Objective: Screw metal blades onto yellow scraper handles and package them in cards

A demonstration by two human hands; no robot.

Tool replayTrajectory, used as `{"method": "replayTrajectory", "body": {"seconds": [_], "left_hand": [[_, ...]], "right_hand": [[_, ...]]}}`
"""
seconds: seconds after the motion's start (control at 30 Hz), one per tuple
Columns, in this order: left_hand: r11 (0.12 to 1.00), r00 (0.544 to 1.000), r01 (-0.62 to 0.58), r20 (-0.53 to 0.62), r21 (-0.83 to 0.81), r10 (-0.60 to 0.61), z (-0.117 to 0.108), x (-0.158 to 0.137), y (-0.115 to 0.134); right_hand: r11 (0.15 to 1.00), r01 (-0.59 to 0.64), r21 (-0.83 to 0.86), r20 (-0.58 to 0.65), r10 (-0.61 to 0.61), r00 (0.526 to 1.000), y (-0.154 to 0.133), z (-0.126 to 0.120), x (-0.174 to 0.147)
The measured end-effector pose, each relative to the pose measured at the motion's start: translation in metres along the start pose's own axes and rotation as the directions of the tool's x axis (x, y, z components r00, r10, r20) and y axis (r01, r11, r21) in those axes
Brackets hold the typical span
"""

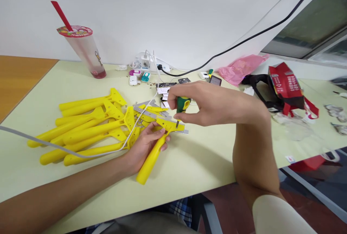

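Observation:
My left hand [148,145] is closed around the neck of a yellow scraper [151,160], its handle slanting toward the table's front edge. A thin metal blade [185,131] sticks out at the right end of its head. My right hand [196,102] grips a green and yellow screwdriver [183,104] from above, shaft down, its tip at a hole near the right end of the scraper head. Loose metal blades [143,113], yellow head pieces [154,109] and small screws [139,122] lie just beyond my left hand. More yellow scrapers [94,131] are heaped to the left.
A white cable [89,155] runs across the scraper heap. At the back stand a cup with a red straw [85,51] and a power strip [146,62] with a black cord [225,50]. A pink bag [241,68] and a red bag [287,85] lie right.

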State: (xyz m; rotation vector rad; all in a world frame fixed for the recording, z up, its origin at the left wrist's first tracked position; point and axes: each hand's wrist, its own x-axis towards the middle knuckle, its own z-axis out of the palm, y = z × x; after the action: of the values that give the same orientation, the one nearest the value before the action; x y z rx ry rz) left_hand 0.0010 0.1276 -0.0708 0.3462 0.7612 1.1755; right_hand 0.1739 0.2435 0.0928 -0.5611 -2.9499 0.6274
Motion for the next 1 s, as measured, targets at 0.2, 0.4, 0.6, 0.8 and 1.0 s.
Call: {"method": "replayTrajectory", "body": {"seconds": [0.2,0.4,0.6,0.8,1.0], "left_hand": [[1.000,1.000,-0.006,0.004,0.017,0.006,0.000,0.000,0.000],[1.000,1.000,-0.003,0.000,0.002,0.003,0.000,0.000,0.000],[1.000,0.999,-0.016,0.030,-0.010,0.017,-0.005,0.001,-0.003],[1.000,0.999,-0.007,0.047,-0.014,0.008,-0.005,0.000,-0.002],[1.000,1.000,-0.004,0.029,-0.013,0.004,-0.004,0.000,-0.001]], "right_hand": [[0.998,0.004,0.055,0.064,-0.007,0.998,0.001,-0.007,-0.006],[0.997,-0.071,-0.036,-0.048,0.070,0.996,0.000,-0.004,0.000],[0.999,0.021,0.028,0.048,-0.022,0.999,-0.001,-0.003,-0.014],[1.000,-0.029,-0.001,-0.006,0.029,1.000,-0.003,-0.007,-0.005],[1.000,-0.013,-0.022,-0.010,0.013,1.000,0.004,-0.003,-0.010]]}}
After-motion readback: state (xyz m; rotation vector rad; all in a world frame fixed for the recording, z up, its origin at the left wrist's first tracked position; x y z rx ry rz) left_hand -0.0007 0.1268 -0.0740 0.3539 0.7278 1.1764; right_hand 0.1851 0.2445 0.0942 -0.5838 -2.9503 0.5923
